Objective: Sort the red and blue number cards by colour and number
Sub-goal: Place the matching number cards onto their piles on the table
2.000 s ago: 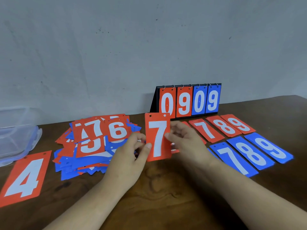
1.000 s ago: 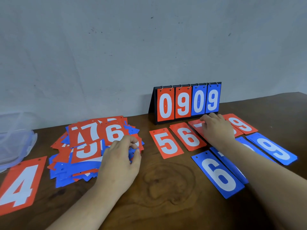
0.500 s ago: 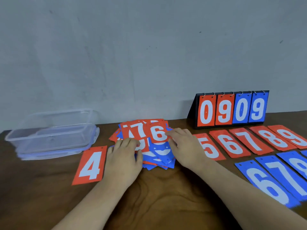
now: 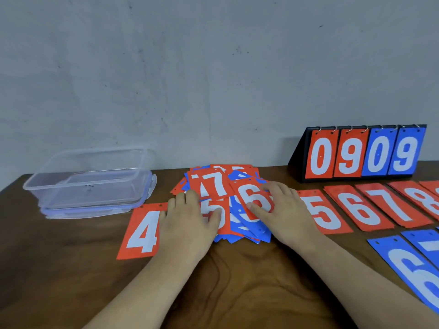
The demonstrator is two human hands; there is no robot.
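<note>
clear box (image 4: 59, 184) on lid (image 4: 95, 211) | left hand (image 4: 187, 224), right hand (image 4: 285, 210) on pile (image 4: 213, 186)

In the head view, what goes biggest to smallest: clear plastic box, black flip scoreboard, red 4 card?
1. The clear plastic box and black flip scoreboard look about alike, so no ranking.
2. The red 4 card, smallest.

Bare forearms (image 4: 152, 286) (hands (image 4: 190, 224) bare too)
</note>
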